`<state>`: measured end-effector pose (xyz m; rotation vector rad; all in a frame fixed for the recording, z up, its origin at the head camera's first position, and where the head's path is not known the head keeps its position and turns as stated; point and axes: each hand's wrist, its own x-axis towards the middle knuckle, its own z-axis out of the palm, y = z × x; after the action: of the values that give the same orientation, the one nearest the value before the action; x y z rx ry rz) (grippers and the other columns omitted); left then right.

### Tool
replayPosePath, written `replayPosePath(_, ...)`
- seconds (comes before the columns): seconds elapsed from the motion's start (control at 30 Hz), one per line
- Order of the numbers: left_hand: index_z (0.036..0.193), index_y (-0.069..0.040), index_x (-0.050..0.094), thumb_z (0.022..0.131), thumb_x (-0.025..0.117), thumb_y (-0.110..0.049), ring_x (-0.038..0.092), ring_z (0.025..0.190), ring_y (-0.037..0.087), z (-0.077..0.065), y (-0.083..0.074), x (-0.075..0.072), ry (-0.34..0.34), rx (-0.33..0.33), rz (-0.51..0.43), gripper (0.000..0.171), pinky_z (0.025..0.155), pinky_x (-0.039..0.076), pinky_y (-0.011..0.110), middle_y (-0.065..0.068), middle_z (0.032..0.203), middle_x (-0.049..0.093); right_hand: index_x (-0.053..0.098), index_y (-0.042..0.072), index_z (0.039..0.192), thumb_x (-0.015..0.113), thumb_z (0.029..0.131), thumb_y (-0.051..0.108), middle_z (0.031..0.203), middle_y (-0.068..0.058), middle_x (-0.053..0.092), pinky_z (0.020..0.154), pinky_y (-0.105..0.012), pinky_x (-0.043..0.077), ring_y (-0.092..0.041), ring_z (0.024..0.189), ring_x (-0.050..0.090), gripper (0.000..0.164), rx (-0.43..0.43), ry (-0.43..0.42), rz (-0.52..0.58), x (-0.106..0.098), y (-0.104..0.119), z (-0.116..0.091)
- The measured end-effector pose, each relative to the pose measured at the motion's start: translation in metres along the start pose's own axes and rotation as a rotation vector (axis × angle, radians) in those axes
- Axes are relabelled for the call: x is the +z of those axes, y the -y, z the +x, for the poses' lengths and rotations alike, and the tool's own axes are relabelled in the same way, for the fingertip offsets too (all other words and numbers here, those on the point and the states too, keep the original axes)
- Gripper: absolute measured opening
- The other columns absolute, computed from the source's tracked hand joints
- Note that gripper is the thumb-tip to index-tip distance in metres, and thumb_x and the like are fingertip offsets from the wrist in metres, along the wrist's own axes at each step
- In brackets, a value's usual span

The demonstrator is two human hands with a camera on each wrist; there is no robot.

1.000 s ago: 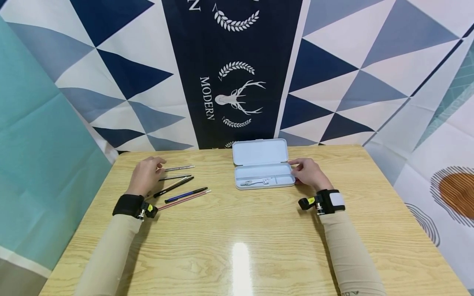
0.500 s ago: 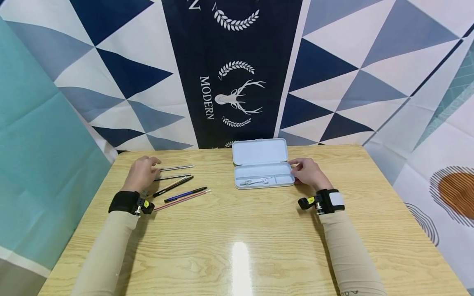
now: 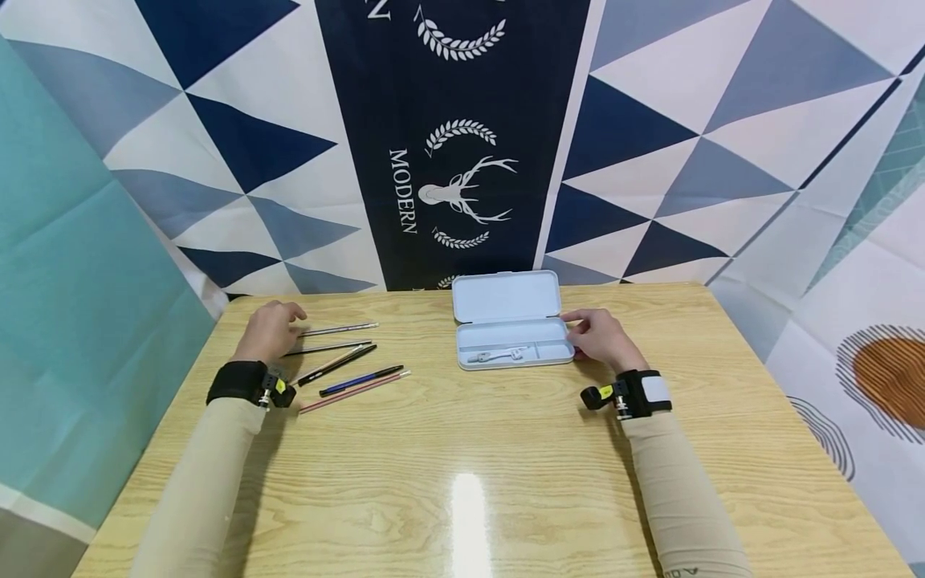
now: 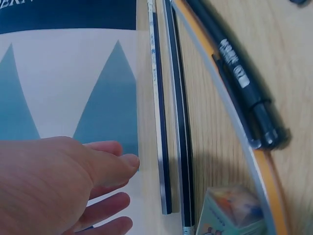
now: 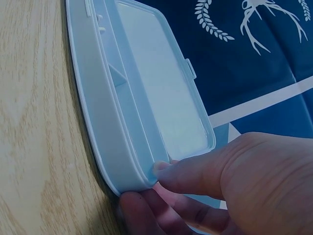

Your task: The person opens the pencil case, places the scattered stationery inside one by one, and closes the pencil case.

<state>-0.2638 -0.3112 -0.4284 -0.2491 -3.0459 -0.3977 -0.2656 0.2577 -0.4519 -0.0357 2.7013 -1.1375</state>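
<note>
My right hand [image 3: 603, 337] pinches the right end of an open light-blue pencil case [image 3: 515, 362], thumb [image 5: 164, 169] over the rim and fingers beneath its outer wall. Inside the case lies a drawing compass [image 3: 499, 355]. At the table's left, my left hand [image 3: 266, 333] hovers with nothing in it, fingers loosely bent, beside a silvery pencil [image 3: 340, 328] and a dark pencil [image 3: 328, 348]. A black marker [image 4: 244, 81] lies along an orange-and-grey pencil [image 4: 269, 178] in the left wrist view. Below them shows part of a small colourful block [image 4: 232, 213], its kind unclear.
Nearer the front of the wooden table [image 3: 405, 474] lie a blue pen [image 3: 361, 380] and a red pencil [image 3: 354, 392]. The case's raised lid [image 3: 506, 297] stands close to the patterned cloth [image 3: 462, 104] behind the table. Another cloth [image 3: 79, 265] hangs at the left.
My left hand has drawn back to the left and slightly away, uncovering more of the pencils. The right hand and the pencil case have stayed in place.
</note>
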Motion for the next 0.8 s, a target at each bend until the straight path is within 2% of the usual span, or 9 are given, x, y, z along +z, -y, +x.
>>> replayPosePath(0.23,0.125,0.01,0.076,0.102,0.07,0.005,0.07,0.114,0.053,0.003,0.005,0.002,0.033,-0.045,-0.018,0.024,0.098,0.06,0.063,0.036,0.123,0.073,0.062,-0.005,0.156,0.062,0.109,0.006,0.114,-0.022,0.067,0.069,-0.025,0.058,-0.018,0.083,0.067,0.047,0.004,0.004,0.002,-0.001,0.0,0.0)
replayPosePath(0.57,0.117,0.008,0.078,0.092,0.069,0.014,0.071,0.11,0.05,0.002,0.01,0.009,0.059,0.016,0.004,0.027,0.096,0.06,0.063,0.034,0.114,0.076,0.063,-0.005,0.155,0.062,0.109,0.006,0.112,-0.022,0.067,0.069,-0.026,0.059,-0.019,0.083,0.068,0.048,0.001,0.007,0.009,0.0,0.0,-0.001)
replayPosePath(0.8,0.11,0.006,0.08,0.094,0.071,0.013,0.072,0.108,0.051,0.004,0.009,0.014,0.044,0.027,-0.011,0.02,0.098,0.059,0.065,0.032,0.11,0.079,0.063,-0.004,0.155,0.062,0.108,0.005,0.113,-0.022,0.068,0.069,-0.023,0.059,-0.017,0.082,0.068,0.048,0.006,-0.004,0.012,0.001,-0.002,0.002)
